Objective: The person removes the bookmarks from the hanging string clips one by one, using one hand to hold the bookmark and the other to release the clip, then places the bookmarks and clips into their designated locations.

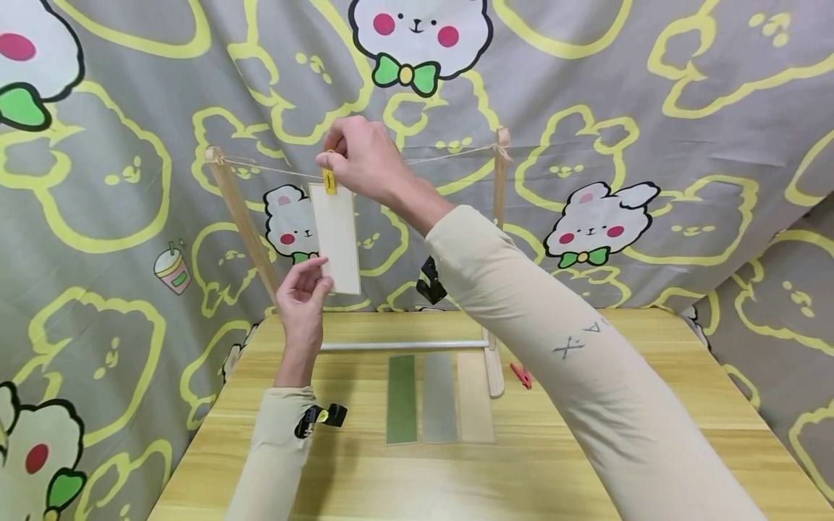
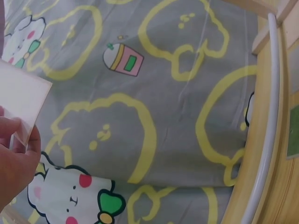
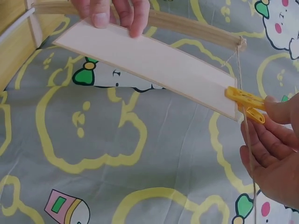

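My right hand [image 1: 366, 155] pinches a yellow clothespin [image 3: 246, 100] at the string. The clothespin's tip sits over the top end of a long pale card [image 1: 337, 239], beside the string [image 3: 248, 154]. Lower down, my left hand [image 1: 303, 293] pinches the card's left edge between thumb and fingers. In the left wrist view only part of the left hand [image 2: 16, 161] and a corner of the card [image 2: 23, 95] show. The right wrist view has the card [image 3: 154, 65] slanting between both hands.
The string runs between a left wooden post [image 1: 244, 217] and a right wooden post [image 1: 499, 177]. A white rod [image 1: 404, 345] crosses low between them. On the table [image 1: 365, 477] lie a green card [image 1: 401, 398], a grey card [image 1: 440, 398], a beige card [image 1: 476, 398] and a red clothespin [image 1: 521, 375].
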The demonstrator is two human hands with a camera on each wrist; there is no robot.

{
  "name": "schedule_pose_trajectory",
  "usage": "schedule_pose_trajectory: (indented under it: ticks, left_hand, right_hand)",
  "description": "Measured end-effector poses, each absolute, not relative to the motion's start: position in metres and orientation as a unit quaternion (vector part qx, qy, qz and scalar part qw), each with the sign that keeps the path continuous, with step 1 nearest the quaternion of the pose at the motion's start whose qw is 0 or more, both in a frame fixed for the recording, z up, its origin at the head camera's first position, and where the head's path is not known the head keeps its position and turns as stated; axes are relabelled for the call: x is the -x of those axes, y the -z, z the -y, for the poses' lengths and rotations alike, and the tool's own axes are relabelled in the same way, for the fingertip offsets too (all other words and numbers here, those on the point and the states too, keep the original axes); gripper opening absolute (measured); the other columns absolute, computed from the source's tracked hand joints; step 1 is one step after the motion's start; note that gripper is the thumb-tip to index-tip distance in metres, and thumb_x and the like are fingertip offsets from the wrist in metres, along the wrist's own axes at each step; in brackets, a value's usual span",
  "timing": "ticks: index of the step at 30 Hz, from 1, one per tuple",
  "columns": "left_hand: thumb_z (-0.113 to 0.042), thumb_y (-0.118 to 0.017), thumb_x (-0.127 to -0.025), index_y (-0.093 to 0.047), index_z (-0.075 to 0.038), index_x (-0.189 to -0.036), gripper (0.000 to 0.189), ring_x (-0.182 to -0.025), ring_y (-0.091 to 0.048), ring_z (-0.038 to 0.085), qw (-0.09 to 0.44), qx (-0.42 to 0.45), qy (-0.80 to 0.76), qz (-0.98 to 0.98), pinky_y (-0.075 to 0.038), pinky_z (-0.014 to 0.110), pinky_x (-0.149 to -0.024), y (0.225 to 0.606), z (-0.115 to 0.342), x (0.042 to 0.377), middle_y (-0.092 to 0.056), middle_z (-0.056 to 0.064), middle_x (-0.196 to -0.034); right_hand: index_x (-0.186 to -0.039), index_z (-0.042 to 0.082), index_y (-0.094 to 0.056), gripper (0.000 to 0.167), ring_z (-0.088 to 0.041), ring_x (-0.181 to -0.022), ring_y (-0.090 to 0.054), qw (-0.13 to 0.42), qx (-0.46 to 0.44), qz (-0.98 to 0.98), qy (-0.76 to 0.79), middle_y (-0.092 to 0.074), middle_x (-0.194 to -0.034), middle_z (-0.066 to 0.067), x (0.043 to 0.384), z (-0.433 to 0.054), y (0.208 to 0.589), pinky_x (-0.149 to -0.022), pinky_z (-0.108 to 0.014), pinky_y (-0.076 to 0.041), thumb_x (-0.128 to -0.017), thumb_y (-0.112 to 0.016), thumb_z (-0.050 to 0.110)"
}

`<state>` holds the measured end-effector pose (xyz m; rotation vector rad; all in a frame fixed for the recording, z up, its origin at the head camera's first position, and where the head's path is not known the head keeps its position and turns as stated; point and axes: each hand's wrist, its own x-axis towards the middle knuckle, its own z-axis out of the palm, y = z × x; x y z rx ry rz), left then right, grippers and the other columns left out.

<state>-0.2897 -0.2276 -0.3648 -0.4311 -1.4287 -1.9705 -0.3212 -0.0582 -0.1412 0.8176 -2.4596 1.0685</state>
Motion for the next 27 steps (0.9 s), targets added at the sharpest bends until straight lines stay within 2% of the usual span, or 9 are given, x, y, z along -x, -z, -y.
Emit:
schedule_pose_trajectory:
  ticks: [8, 16, 27]
  left_hand:
    - [0.025, -0.063, -0.086, -0.064, 0.017, -0.118, 0.033, -0.095, -0.066, 0.019, 0.323, 0.152, 0.746, 0.563, -0.057, 0.021, -0.079, 0.364, 0.22, 0.286, -0.072, 0.01, -0.108]
    - [0.025, -0.062, -0.086, -0.061, 0.019, -0.119, 0.034, -0.098, -0.065, 0.02, 0.323, 0.165, 0.744, 0.561, -0.056, 0.022, -0.082, 0.367, 0.219, 0.285, -0.072, 0.011, -0.112]
    - [0.026, -0.062, -0.084, -0.061, 0.02, -0.119, 0.035, -0.096, -0.066, 0.02, 0.323, 0.156, 0.752, 0.553, -0.057, 0.023, -0.082, 0.374, 0.225, 0.28, -0.071, 0.013, -0.114]
  right_hand:
    - [-0.104, 0.008, -0.072, 0.012, -0.012, -0.087, -0.062, 0.197, -0.272, 0.857, -0.389, -0.069, -0.094, -0.001, 0.319, 0.05, 0.138, -0.077, -0.022, -0.048, -0.099, -0.068, 0.017]
    - [-0.109, 0.009, -0.069, 0.013, -0.01, -0.089, -0.062, 0.208, -0.278, 0.848, -0.399, -0.069, -0.097, 0.001, 0.317, 0.049, 0.131, -0.082, -0.019, -0.046, -0.101, -0.067, 0.018]
    - [-0.107, 0.007, -0.071, 0.012, -0.011, -0.089, -0.063, 0.226, -0.274, 0.821, -0.448, -0.07, -0.098, -0.001, 0.319, 0.047, 0.133, -0.079, -0.019, -0.047, -0.1, -0.067, 0.016]
